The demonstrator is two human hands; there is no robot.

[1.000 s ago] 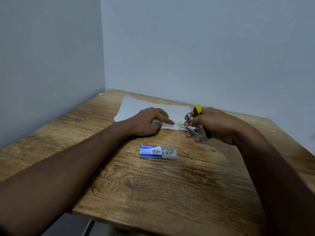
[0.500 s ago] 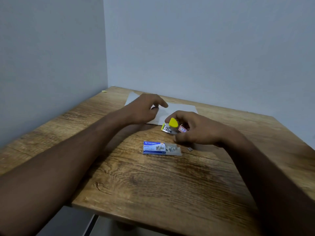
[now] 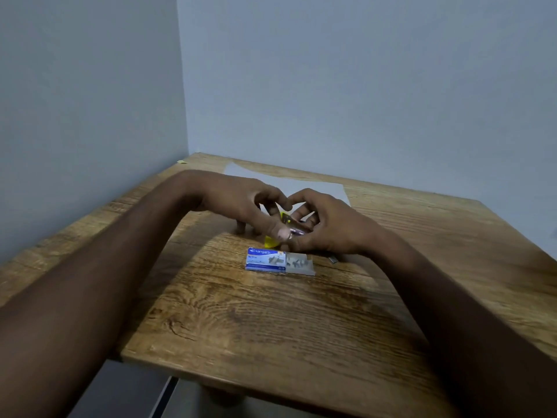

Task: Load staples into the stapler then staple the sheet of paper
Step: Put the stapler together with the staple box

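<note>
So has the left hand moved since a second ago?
Yes. The left hand has come off the paper toward the staple box, joining the right hand on the stapler.

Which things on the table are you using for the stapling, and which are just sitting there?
For the job:
- yellow stapler, held between the left hand and right hand
- blue staple box, its tray slid open
- sheet of paper, behind the hands
- loose staple strip, beside the box

Just lying about:
- small yellowish scrap at the table's far left corner
</note>
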